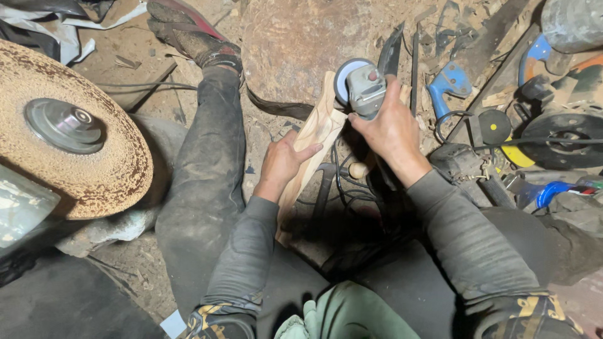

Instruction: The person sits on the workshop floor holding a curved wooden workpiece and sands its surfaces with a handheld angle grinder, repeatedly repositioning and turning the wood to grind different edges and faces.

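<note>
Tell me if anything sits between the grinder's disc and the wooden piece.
Nothing visible does. The right hand holds the angle grinder with its disc at the upper end of the wooden piece, which the left hand grips lower down.

Through the head camera I see my left hand (281,162) and right hand (391,129) bare, without gloves. Both arms wear close-fitting dark grey long sleeves (461,235), dusty, with black cuffs patterned in yellow near the upper arms. My trousers (204,188) are dark and heavily soiled, a worn dark shoe (188,28) with a reddish edge covers one foot, and a pale green garment (345,314) shows at the chest.
</note>
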{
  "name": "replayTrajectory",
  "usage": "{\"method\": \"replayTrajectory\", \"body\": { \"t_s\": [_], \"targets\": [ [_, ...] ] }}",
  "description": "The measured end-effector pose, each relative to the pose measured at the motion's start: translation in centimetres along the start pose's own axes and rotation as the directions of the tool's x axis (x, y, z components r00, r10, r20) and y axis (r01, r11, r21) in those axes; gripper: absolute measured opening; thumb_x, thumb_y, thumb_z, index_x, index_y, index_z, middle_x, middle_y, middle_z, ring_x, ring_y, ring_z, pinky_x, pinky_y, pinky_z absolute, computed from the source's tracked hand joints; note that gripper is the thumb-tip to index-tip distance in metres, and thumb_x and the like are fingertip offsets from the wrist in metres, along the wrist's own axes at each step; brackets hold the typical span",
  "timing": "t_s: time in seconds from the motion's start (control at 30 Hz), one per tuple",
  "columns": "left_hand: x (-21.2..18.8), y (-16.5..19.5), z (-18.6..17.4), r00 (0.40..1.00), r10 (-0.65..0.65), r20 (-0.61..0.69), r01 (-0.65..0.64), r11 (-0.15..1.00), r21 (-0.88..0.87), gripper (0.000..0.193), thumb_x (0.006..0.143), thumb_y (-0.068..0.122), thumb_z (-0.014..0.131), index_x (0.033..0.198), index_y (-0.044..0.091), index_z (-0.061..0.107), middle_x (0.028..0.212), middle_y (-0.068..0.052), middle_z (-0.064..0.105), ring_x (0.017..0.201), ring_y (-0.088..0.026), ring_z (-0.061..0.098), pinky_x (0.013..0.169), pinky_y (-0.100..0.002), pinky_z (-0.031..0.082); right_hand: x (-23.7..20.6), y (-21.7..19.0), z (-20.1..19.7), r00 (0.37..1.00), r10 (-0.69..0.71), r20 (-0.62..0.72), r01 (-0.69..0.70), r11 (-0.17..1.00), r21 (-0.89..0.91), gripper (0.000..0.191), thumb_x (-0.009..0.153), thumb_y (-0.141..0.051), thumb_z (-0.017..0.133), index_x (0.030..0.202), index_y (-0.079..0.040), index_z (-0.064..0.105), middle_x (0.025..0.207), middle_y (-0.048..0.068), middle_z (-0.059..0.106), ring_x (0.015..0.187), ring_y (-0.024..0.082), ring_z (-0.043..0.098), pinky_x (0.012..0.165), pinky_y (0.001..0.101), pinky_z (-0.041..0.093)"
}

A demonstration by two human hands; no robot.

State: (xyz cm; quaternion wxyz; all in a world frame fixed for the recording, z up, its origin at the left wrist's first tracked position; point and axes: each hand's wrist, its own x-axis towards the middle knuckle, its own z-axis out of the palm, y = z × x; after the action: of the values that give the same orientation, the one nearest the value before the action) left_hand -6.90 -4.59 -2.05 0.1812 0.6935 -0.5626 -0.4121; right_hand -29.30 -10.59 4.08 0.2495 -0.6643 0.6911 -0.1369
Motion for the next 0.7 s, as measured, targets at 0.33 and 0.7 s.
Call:
{"method": "replayTrajectory", "body": {
  "t_s": [0.33, 0.7],
  "targets": [
    [0.1, -0.2, -0.1, 1.000, 0.000, 0.012, 0.000, 1.000, -0.001, 0.059, 0.081, 0.058, 0.076, 0.099, 0.002, 0.066, 0.092, -0.027, 0.073, 0.091, -0.045, 0.070, 0.080, -0.050, 0.053, -3.0, -0.5, -0.1, 0.995, -0.010, 0.104, 0.018, 0.997, -0.081, 0.092, 0.077, -0.037, 0.086, 0.145, -0.005, 0.032, 0.113, 0.028, 0.069, 0.093, 0.047, 0.071, 0.075, 0.0543, 0.055],
    [0.0, 0.1, 0.2, 1.000, 0.009, -0.015, -0.009, 1.000, -0.022, 0.059, 0.080, 0.056, 0.077, 0.103, 0.002, 0.067, 0.092, -0.026, 0.074, 0.091, -0.044, 0.072, 0.080, -0.049, 0.055, 0.6, -0.2, 0.3, 0.995, 0.045, 0.087, -0.044, 0.999, -0.015, 0.091, 0.081, -0.035, 0.084, 0.145, -0.004, 0.027, 0.108, 0.029, 0.069, 0.093, 0.045, 0.072, 0.077, 0.0503, 0.057]
  ]
}}
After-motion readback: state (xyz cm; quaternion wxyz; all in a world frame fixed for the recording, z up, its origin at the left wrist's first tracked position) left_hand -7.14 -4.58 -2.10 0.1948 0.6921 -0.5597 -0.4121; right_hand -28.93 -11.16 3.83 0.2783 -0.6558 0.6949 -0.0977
